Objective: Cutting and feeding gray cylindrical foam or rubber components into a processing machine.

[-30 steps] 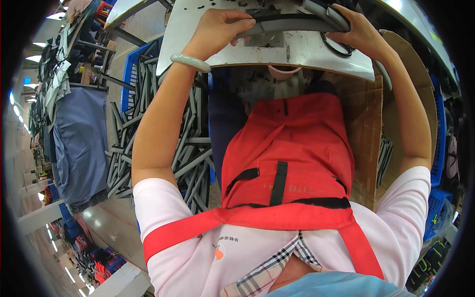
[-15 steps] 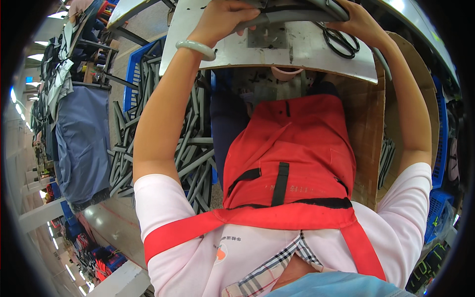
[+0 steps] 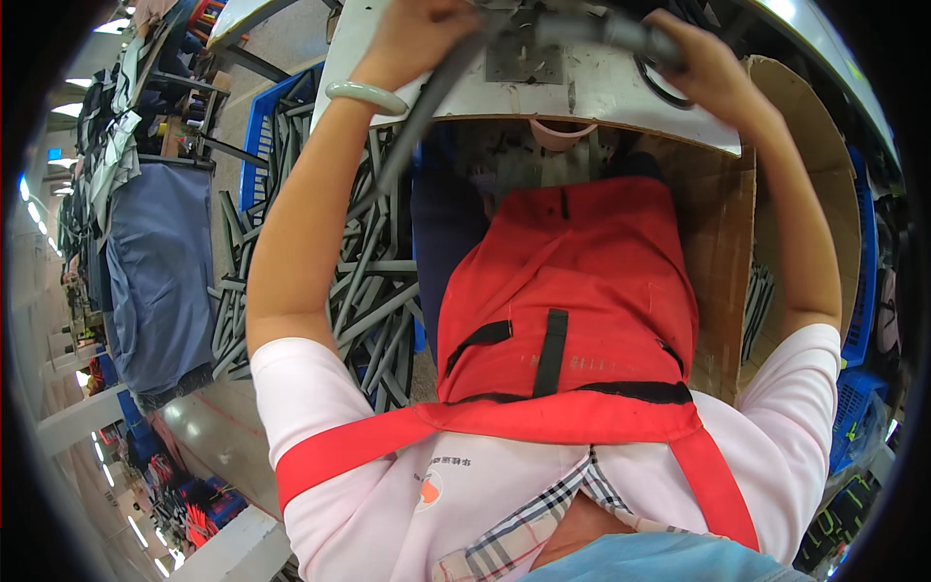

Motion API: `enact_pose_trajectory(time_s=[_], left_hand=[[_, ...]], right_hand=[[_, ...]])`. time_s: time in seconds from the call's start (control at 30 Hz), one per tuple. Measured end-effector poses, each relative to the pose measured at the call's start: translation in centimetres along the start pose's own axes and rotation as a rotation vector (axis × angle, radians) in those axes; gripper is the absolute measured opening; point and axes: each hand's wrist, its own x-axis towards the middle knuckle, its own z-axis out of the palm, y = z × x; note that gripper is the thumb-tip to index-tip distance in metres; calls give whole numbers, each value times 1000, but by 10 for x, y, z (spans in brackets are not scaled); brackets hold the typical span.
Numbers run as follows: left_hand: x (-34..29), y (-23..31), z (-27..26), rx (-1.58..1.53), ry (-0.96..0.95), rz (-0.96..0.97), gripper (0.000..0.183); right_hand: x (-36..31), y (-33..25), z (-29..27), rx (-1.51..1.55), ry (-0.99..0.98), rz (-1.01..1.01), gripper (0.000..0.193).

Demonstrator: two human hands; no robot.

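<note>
Both my hands are over the white tabletop (image 3: 621, 92) at the top of the view. My left hand (image 3: 425, 41), blurred, is closed at a long grey tube-like strip (image 3: 417, 121) that slants down past my wrist toward the floor pile. My right hand (image 3: 713, 76) has its fingers wrapped round a thicker grey section (image 3: 606, 32), also smeared by motion. Whether the two grey lengths are one piece I cannot tell. Black-handled scissors (image 3: 663, 85) lie beside my right hand, mostly hidden. A square metal plate (image 3: 524, 66) is set in the tabletop between my hands.
A heap of grey strips (image 3: 373, 301) lies on the left, spilling around a blue crate (image 3: 260, 145). A cardboard box (image 3: 713, 242) stands right of my red apron (image 3: 572, 262), holding grey strips (image 3: 758, 306). Blue cloth (image 3: 160, 272) hangs at far left; a pink container (image 3: 561, 134) is below the table edge.
My left hand has moved slightly left and up, and a grey length now hangs down past its wrist. My right hand has moved slightly down, covering more of the scissors.
</note>
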Motion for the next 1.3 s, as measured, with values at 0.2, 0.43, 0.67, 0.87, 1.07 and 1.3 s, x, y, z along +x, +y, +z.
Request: enact_pose_trajectory(time_s=[0.2,0.43,0.67,0.87,1.07,1.3], left_hand=[[-7,0,72,165,-266,423,32],[-59,-60,16,-22,-373,210,42],[-55,-15,9,-182,-248,-164,32],[-18,-10,12,-104,-97,-57,32],[-4,-10,11,-179,-102,-105,31],[2,-10,4,-218,-87,-64,31]], right_hand=[[-26,-159,100,-469,98,-745,18],[-16,-89,39,-74,12,-176,29],[-28,-36,2,167,47,155,38],[-11,-12,-13,21,41,252,69],[2,-15,-21,137,-1,300,64],[12,-24,-37,113,-16,296,44]])
